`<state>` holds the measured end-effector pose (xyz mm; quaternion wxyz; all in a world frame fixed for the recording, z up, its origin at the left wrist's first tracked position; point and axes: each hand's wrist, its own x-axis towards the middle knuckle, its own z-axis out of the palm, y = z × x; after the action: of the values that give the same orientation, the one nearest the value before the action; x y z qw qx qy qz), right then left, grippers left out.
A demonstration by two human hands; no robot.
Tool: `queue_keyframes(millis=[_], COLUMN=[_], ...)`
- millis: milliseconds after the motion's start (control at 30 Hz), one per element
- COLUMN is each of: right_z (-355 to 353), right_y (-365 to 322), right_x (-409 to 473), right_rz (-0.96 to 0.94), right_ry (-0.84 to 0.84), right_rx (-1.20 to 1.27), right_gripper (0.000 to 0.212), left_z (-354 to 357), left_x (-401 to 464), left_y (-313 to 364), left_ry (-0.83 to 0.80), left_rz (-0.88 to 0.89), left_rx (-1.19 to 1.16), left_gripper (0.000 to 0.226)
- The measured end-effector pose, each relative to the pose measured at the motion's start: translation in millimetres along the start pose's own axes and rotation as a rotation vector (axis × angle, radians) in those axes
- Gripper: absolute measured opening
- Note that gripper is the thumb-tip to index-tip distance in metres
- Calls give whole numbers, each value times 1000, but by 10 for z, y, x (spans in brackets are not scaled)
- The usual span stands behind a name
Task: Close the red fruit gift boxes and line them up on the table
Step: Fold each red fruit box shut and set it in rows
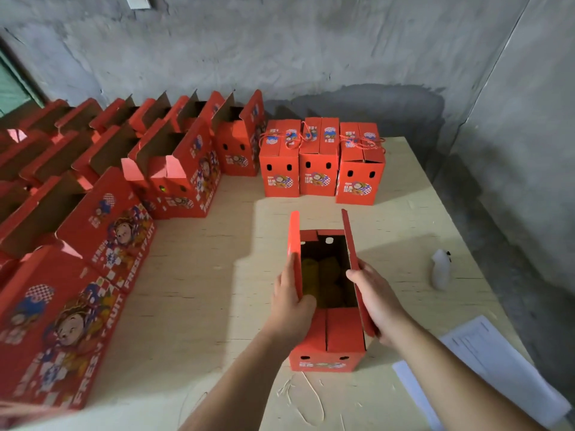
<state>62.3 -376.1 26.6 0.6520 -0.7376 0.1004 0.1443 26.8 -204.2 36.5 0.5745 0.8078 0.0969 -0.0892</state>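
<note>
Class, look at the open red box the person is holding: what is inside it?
Inside the open box, between the left hand and right hand, lie dark yellowish round fruits. Shadow and the walls hide their number and anything beneath.

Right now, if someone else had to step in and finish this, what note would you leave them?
Left hand grips the left flap and right hand grips the right flap of the open box in front; both long flaps stand up, with yellow fruit inside.
Done: three closed boxes lined up at the table's far edge.
Left: fold these flaps shut, add the box to the line, then close the open boxes at left.
</note>
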Motion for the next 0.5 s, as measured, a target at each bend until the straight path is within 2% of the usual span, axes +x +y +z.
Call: queue_keyframes(millis=[67,100,133,200,233,267,333,400,433,500], right_z=[-54,-69,-59,47,148,266,460,533,532,503], right_y=[-100,-116,-143,-109,-5,138,480,712,754,773], right_x=[-32,-32,-57,-155,-265,-399,-613,-667,-637,-541], right_rz=[-128,-210,-332,-724,-924,-1034,-963,-774,-696,-632], right_ry=[-51,-37,67,287,274,189,30,6,-7,-40], right_rx=[-176,-334,-534,-858,-962,-1013,-1081,-1177,-1214,-1220], right_gripper=[36,42,51,59,59,59,62,69,71,70], left_z=[-50,-69,-89,-140,-175,-222,-320,-401,-432,-480], left_x=[-26,-40,-55,-60,-52,-33,21,96,143,318], left_y=[-33,-38,-46,-78,-92,-103,-113,-114,-100,-49], left_ry=[46,66,80,88,90,93,113,141,149,181], left_rz=[1,6,14,45,53,32,-46,-61,-34,121], left_rx=[-121,-174,-217,-262,-292,-333,-372,-303,-203,323], left_gripper=[91,91,91,89,85,79,64,55,56,70])
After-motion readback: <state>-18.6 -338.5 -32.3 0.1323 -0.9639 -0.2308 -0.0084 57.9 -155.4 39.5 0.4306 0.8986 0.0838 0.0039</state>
